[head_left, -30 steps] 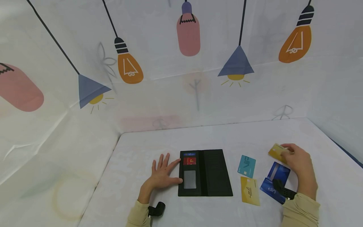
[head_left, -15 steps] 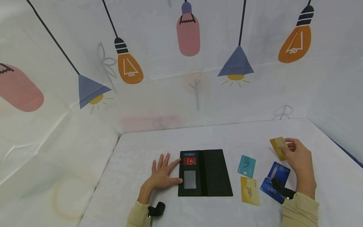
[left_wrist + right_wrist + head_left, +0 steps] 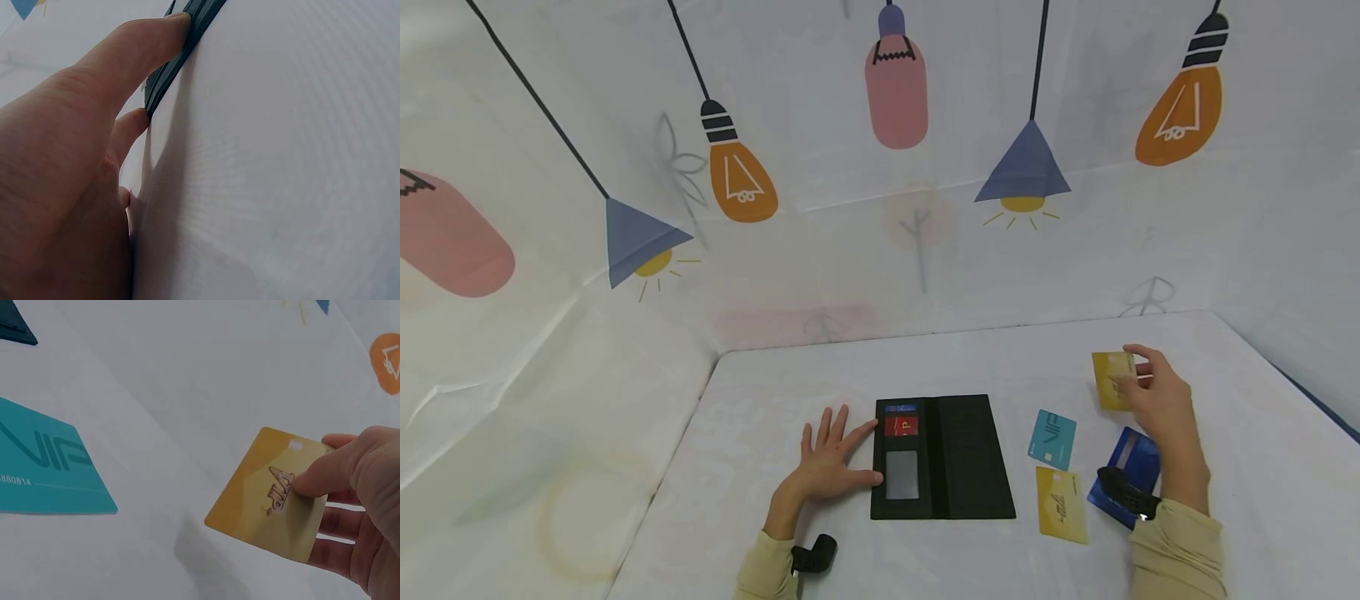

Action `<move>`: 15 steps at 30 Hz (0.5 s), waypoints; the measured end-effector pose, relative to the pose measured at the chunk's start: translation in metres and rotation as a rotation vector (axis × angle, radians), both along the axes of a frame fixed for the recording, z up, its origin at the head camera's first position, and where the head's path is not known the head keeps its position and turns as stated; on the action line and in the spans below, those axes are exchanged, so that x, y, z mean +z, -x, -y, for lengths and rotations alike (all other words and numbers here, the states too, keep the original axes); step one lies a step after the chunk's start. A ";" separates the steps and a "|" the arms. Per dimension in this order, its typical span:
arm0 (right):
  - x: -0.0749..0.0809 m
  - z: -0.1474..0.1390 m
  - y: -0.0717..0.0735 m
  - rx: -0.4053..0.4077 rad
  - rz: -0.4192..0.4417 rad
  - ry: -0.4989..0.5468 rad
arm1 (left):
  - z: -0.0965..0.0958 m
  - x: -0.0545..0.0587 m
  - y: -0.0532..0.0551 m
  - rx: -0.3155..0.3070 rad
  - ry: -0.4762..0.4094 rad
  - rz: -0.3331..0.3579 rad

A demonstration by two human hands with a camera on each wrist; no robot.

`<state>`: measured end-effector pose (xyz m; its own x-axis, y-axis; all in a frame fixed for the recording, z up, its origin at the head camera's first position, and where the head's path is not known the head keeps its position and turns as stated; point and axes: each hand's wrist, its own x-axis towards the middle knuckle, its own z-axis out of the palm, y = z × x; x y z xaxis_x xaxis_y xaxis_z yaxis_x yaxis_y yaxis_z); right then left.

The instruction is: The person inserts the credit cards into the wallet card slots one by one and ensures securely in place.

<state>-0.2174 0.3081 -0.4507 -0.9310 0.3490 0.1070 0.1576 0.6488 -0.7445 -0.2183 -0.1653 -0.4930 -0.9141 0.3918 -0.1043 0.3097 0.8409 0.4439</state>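
Between thumb and fingers my right hand point(image 3: 1161, 404) pinches a gold VIP card point(image 3: 1110, 381), lifted above the table; its printed face shows in the right wrist view point(image 3: 256, 500). My left hand point(image 3: 827, 467) lies with fingers spread, thumb and index tips touching the left edge of an opened black card wallet point(image 3: 973, 458). In the wallet's left side sit a blue card point(image 3: 901, 408) and a red card point(image 3: 901, 426), above a clear window point(image 3: 902, 475). The left wrist view shows the thumb against the wallet's edge point(image 3: 200, 25).
A teal VIP card point(image 3: 1052, 439) and another gold card point(image 3: 1062, 505) lie right of the wallet. Blue cards point(image 3: 1138, 458) lie farther right, partly covered by the right wrist and its black strap camera point(image 3: 1127, 496). A white cloth with printed lamps rises behind the table point(image 3: 955, 358).
The right hand has raised the gold card off the table and carried it away from the person and a little left, turning it upright. The left hand and wallet have stayed put.
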 end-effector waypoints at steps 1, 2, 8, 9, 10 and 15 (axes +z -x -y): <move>0.001 0.003 0.001 0.005 -0.008 0.004 | 0.000 0.000 0.000 0.001 -0.001 -0.001; 0.003 0.006 0.002 0.010 -0.013 0.009 | 0.000 0.000 0.000 0.001 -0.002 -0.001; 0.011 0.026 0.005 0.047 -0.074 0.038 | 0.000 0.000 0.000 -0.002 0.002 0.000; 0.012 0.030 0.005 0.057 -0.086 0.038 | 0.000 0.000 0.000 -0.002 0.004 0.000; 0.014 0.034 0.005 0.070 -0.102 0.033 | 0.000 0.000 0.000 -0.002 0.003 0.000; 0.020 0.053 0.009 0.143 -0.154 -0.004 | 0.000 -0.001 0.000 0.003 0.000 0.003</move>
<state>-0.2265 0.2550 -0.4311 -0.9437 0.2137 0.2527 -0.0514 0.6597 -0.7498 -0.2182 -0.1654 -0.4939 -0.9149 0.3892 -0.1074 0.3059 0.8418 0.4448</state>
